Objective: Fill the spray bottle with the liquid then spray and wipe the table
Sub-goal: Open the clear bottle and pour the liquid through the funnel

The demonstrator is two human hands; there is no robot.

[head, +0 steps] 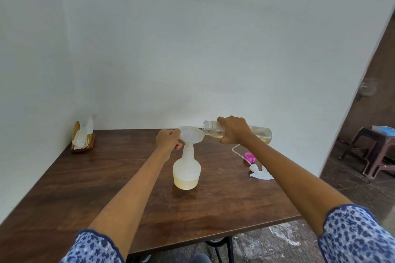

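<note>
one translucent white spray bottle (186, 172) stands mid-table (106, 177), pale yellow liquid low inside, one funnel (191, 135) in its neck. left hand (168, 140) pinches the funnel rim; right hand (234, 130) grips one tilted clear bottle (259, 133).

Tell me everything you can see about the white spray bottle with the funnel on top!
The spray bottle looks like cloudy white plastic, with a wide round base and a thin neck. It stands upright on the brown table, its spray top off. Pale yellow liquid fills only the bottom part. A see-through funnel sits in its neck, and the left hand holds that funnel's rim.
</note>
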